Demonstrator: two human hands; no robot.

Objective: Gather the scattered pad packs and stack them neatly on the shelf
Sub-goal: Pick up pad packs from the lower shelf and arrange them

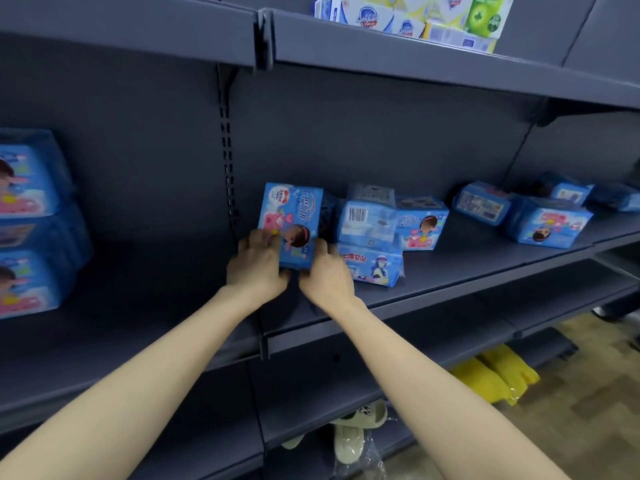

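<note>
Both hands grip one blue plastic-wrapped pad pack point(291, 223), standing on end on the dark metal shelf point(450, 271): left hand point(258, 268) curled round its lower left edge, right hand point(325, 275) round the lower right. Just beside it lies a soft, crinkly heap of pad packs point(381, 233); further packs point(547, 220) lie scattered rightward. A stacked pile point(27, 223), seemingly the same brand, stands far left.

Scattered packs point(394, 233) lie right of the upright pack point(292, 216) on the shelf point(450, 271); stacked packs point(31, 223) stand far left.
</note>
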